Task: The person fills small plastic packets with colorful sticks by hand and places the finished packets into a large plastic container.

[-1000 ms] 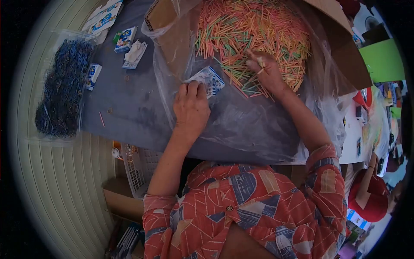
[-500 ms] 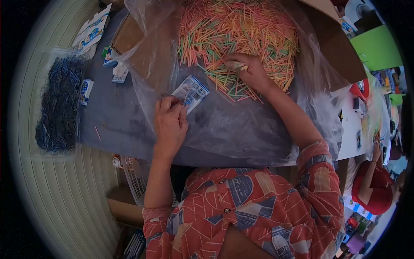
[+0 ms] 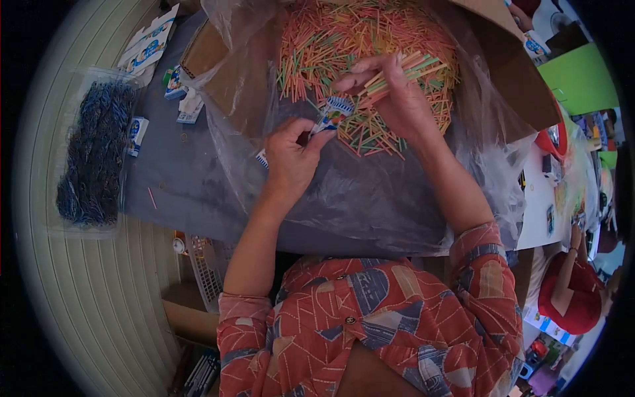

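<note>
My left hand [image 3: 291, 159] pinches a small blue-and-white packet [image 3: 336, 111] between thumb and fingers, its top edge tilted toward the pile. A bunch of thin pastel sticks [image 3: 423, 66] lies in my right hand [image 3: 410, 109], whose fingers reach over toward the packet. Pink, yellow, orange and green sticks form a loose heap [image 3: 370, 30] behind and under that hand. Part of another striped white-and-blue edge [image 3: 262, 157] shows beside my left wrist.
Clear plastic sheeting [image 3: 489, 165] and cardboard flaps [image 3: 509, 79] surround the heap. Left on the grey table [image 3: 172, 198] are small blue-and-white boxes [image 3: 137, 135] and a single pink stick. A clear tub [image 3: 96, 152] holds dark blue strands. Another person's arm [image 3: 565, 281] shows far right.
My right hand has lifted from the heap and turned, showing the sticks in it. My left hand has moved right and up, raising the packet from the sheeting toward my right hand.
</note>
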Demonstrator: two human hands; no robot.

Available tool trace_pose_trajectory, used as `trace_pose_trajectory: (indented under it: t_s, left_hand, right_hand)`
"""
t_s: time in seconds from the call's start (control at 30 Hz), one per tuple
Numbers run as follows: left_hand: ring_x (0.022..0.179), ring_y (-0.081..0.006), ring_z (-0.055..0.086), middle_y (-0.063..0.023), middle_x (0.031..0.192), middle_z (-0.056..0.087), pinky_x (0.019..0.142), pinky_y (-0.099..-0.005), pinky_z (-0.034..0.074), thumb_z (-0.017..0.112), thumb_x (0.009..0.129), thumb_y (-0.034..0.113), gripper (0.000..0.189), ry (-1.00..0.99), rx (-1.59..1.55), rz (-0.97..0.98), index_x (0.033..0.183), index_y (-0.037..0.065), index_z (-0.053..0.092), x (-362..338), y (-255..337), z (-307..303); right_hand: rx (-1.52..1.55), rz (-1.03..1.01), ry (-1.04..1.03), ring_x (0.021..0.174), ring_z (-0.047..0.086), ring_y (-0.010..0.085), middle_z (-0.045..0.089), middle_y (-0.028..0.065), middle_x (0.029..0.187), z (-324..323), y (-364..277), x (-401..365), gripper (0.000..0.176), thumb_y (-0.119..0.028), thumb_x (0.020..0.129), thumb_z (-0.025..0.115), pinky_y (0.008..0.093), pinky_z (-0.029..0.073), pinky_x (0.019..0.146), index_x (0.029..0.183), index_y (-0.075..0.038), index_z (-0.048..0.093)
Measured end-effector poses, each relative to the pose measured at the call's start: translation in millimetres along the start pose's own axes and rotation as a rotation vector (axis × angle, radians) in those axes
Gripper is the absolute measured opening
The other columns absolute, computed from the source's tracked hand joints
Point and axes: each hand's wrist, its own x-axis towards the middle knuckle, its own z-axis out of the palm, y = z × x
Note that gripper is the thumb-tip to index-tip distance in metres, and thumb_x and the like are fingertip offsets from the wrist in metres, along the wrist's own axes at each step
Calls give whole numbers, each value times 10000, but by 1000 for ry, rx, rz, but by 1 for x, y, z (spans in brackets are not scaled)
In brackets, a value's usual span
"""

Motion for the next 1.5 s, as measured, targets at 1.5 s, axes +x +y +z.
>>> trace_pose_trajectory:
  t_s: [1.5]
  left_hand:
    - [882,-94,635,-41,975,693,753,-244,511,745,827,-1,162,-243,-431,3,982,-13,700,-1,17,22]
  right_hand:
    - [-370,-134,66,971,654,150,707,93,993,61,-4,-17,270,-184,1029,504,307,520,879,1075,25,668]
